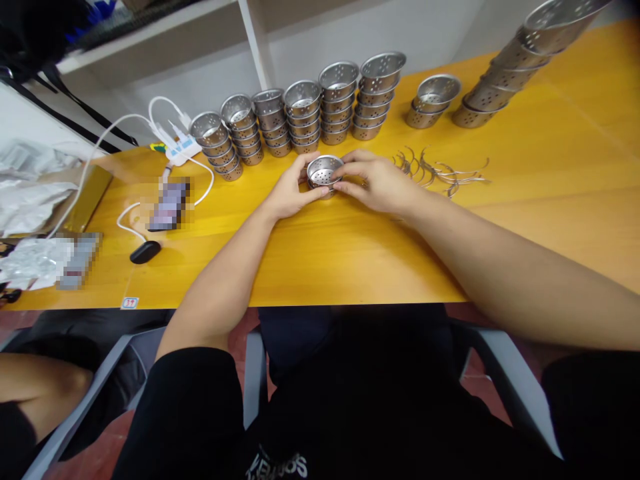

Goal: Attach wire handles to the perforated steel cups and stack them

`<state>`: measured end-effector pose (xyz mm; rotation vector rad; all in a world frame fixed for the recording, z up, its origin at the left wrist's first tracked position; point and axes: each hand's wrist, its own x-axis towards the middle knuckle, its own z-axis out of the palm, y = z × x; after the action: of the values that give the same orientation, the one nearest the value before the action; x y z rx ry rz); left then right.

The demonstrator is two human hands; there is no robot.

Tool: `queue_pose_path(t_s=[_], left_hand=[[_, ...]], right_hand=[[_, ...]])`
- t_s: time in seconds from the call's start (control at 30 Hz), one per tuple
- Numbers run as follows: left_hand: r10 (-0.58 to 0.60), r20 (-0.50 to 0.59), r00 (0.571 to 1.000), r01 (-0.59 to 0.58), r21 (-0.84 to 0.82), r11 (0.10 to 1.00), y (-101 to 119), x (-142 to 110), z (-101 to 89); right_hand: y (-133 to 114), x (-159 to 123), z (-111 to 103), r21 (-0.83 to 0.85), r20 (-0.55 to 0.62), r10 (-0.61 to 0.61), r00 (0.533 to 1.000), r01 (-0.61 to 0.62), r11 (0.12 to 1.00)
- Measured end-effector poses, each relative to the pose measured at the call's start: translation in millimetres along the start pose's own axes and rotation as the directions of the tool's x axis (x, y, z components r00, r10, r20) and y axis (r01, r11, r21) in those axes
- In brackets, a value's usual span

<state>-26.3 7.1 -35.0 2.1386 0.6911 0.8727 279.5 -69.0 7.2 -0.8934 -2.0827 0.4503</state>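
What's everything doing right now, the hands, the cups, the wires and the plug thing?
Left hand: curled around the held cup
Right hand: fingers at its rim
Held cup: upright
Six-stack row: nested, open ends up
Short stack: two cups nested
Tall stack: nested
Wires: bent, loose
Power strip: cords plugged in

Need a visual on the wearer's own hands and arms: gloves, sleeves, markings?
Left hand and right hand: both bare, no gloves. Forearms uncovered, no watch, bracelet or cable visible; no rings that I can make out. Left sleeve and right sleeve are short and black, plain. Black shirt has pale lettering on the front, only partly readable.
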Motion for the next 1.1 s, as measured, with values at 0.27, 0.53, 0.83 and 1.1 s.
queue_pose_path(t_s=[0.27,0.53,0.83,1.1], left_hand=[[-0.056,-0.127,0.990,0.067,0.086,0.994,-35,5,-1.0],[-0.164,-0.236,0.958,0.186,0.075,0.980,-47,4,-12.5],[-0.147,-0.263,0.954,0.171,0.073,0.982,-47,8,-7.4],[-0.112,-0.247,0.962,0.147,0.128,0.981,-28,3,-7.5]], right_hand=[[11,4,-38,-0.177,-0.109,0.105,0.988,-0.123,0.976],[55,3,-104,-0.299,-0.426,0.443,0.789,-0.585,0.753],[89,7,-98,-0.300,-0.471,0.528,0.707,-0.691,0.658],[84,13,-101,-0.189,-0.620,0.497,0.607,-0.731,0.656]])
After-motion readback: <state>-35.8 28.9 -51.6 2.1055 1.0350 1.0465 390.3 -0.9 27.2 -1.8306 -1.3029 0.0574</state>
